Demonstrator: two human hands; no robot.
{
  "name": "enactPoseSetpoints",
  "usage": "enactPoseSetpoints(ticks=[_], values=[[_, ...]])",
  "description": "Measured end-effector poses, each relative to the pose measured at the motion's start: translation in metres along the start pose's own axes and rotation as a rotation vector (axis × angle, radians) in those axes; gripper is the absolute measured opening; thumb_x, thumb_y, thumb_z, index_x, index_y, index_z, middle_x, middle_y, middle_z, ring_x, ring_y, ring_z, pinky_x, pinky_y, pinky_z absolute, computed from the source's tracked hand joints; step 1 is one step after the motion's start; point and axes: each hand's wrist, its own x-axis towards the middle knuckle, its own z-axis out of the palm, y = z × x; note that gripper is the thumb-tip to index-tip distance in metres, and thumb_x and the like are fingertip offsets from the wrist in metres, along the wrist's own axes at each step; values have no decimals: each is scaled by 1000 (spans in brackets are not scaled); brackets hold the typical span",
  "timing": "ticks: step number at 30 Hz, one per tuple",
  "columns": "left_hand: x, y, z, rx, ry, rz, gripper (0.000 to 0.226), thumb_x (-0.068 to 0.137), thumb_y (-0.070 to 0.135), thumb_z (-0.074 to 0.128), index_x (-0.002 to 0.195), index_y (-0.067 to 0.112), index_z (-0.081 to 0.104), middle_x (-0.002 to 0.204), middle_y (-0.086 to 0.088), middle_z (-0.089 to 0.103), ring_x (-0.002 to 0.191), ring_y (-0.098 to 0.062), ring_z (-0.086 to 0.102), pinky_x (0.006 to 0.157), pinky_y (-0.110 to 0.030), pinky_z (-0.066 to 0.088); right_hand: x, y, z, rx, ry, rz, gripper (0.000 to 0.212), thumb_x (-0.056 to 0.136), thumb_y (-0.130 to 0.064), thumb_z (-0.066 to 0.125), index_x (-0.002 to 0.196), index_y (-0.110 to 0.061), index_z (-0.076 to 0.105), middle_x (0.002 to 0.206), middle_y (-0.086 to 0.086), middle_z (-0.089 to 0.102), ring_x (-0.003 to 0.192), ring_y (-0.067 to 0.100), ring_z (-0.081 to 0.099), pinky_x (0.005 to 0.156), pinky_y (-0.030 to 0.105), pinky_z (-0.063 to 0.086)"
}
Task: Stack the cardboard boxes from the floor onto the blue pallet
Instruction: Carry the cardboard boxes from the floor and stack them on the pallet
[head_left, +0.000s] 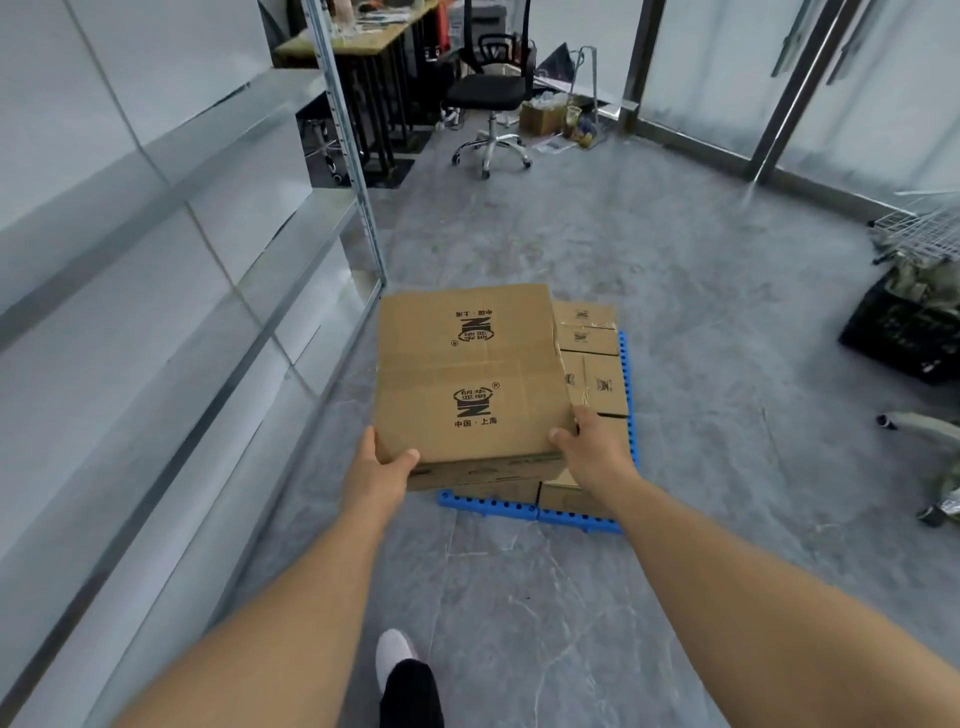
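You hold a large cardboard box (467, 371) by its two near corners, printed top face up, above the left part of the blue pallet (524, 506). Whether it already rests on the boxes beneath or hangs just over them cannot be told. Your left hand (382, 467) grips the near left corner, thumb curled onto the top face and the other fingers hidden under the box. Your right hand (589, 452) grips the near right corner, thumb on top, fingers wrapped around the side.

Under and beside the held box, smaller cardboard boxes (595, 358) cover the pallet up to its far and right edges; only a blue strip shows along the near and right edges. The pallet lies on the grey tiled floor (675, 291), close to the metal shelving (156, 291) on your left.

Your foot in a white sock (395, 654) shows at the bottom. Farther off stand a black office chair (488, 93) and a desk (358, 36). A black crate (909, 332) sits at the right edge of the view.
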Motion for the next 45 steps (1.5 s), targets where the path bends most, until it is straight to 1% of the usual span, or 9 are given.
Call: enactPoseSetpoints(ticks=[6, 10, 14, 20, 25, 29, 32, 37, 45], values=[[76, 24, -45, 11, -59, 64, 69, 90, 23, 56, 149, 20, 18, 148, -5, 36, 131, -24, 38, 107, -36, 31, 49, -58, 39, 17, 45, -4, 30, 95, -26, 46, 124, -18, 46, 106, 0, 56, 89, 18, 54, 77, 35, 47], [136, 45, -93, 44, -97, 111, 61, 91, 19, 53, 146, 22, 26, 142, -5, 43, 125, -25, 43, 103, -35, 34, 85, -110, 74, 22, 59, -7, 37, 96, -26, 45, 131, -14, 44, 116, 2, 55, 90, 16, 50, 70, 27, 40], [200, 64, -138, 92, -116, 125, 60, 91, 20, 52, 146, 23, 27, 140, -4, 45, 123, -25, 45, 106, -38, 35, 123, -159, 111, 25, 110, -1, 41, 96, -26, 45, 135, -15, 42, 124, 6, 55, 95, 16, 49, 75, 29, 39], [283, 82, -166, 146, -167, 134, 60, 91, 24, 52, 146, 24, 27, 139, -2, 47, 121, -23, 47, 106, -39, 37, 172, -199, 150, 93, 142, 40, 33, 95, -22, 45, 127, -16, 49, 97, -3, 53, 84, 14, 51, 67, 28, 41], [339, 96, -157, 204, -192, 123, 55, 91, 25, 51, 143, 17, 33, 135, -6, 50, 120, -26, 48, 104, -39, 38, 212, -210, 164, 151, 162, 92, 27, 95, -20, 45, 120, -14, 52, 89, -5, 52, 76, 6, 48, 59, 24, 37], [387, 113, -143, 249, -217, 134, 47, 90, 24, 52, 136, 17, 40, 126, -7, 55, 113, -27, 52, 98, -36, 41, 256, -218, 169, 192, 196, 124, 25, 94, -21, 46, 118, -17, 52, 85, -8, 51, 75, 5, 47, 64, 27, 39], [431, 138, -127, 279, -255, 147, 45, 91, 23, 52, 134, 17, 41, 125, -7, 56, 111, -27, 52, 97, -36, 42, 298, -223, 168, 224, 213, 164, 22, 94, -22, 46, 114, -17, 53, 87, -6, 53, 75, 6, 49, 55, 24, 37], [504, 197, -84, 336, -329, 204, 45, 93, 23, 50, 136, 18, 38, 128, -6, 52, 109, -24, 50, 93, -31, 39, 367, -235, 150, 308, 279, 236, 16, 94, -23, 45, 110, -22, 50, 86, -9, 53, 76, 8, 50, 62, 29, 40], [593, 266, -22, 343, -401, 269, 43, 91, 19, 51, 133, 17, 44, 124, -5, 54, 102, -20, 49, 87, -27, 37, 458, -256, 111, 306, 384, 322, 9, 92, -23, 46, 99, -28, 49, 82, -13, 53, 70, 9, 51, 51, 26, 38]])
